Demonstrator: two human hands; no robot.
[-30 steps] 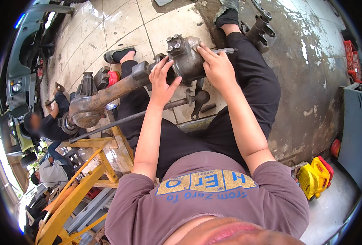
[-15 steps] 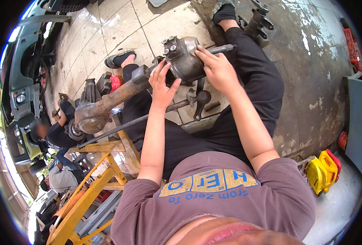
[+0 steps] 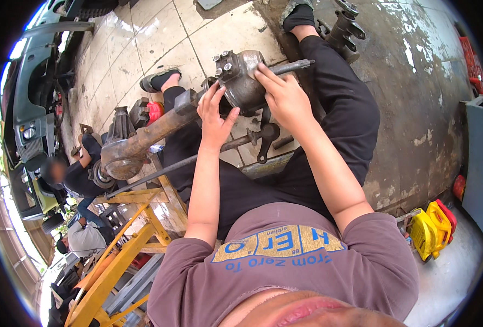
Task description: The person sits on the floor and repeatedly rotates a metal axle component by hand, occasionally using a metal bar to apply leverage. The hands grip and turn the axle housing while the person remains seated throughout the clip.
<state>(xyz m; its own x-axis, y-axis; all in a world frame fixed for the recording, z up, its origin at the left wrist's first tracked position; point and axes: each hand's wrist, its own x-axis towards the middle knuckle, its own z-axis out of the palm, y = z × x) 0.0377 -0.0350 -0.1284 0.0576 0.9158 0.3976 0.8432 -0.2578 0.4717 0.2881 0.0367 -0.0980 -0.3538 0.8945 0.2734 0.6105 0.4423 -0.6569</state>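
A heavy vehicle axle [image 3: 157, 131] runs slantwise in front of me, with a rounded metal knuckle housing [image 3: 246, 90] at its near end between my legs. Bolts show on the housing's upper left, and a splined shaft [image 3: 293, 66] sticks out to the right. My left hand [image 3: 214, 117] rests at the housing's left rim, thumb apart from the fingers. On the housing's upper right, my right hand [image 3: 285, 98] presses with fingers together. A small tan patch shows by its fingertips; what it is, I cannot make out. Below lies a long rod [image 3: 198, 157] with a ball-shaped joint.
A yellow metal frame [image 3: 110, 267] stands at the lower left. Two people [image 3: 86, 240] are farther left, near a grey-green vehicle [image 3: 31, 109]. Yellow and red cases [image 3: 429, 231] lie at the right, by a grey panel [image 3: 478, 158]. Another metal part [image 3: 344, 35] stands beyond my right foot.
My right hand has slid slightly left and down over the housing, its fingers still against the surface. The left hand has barely shifted.
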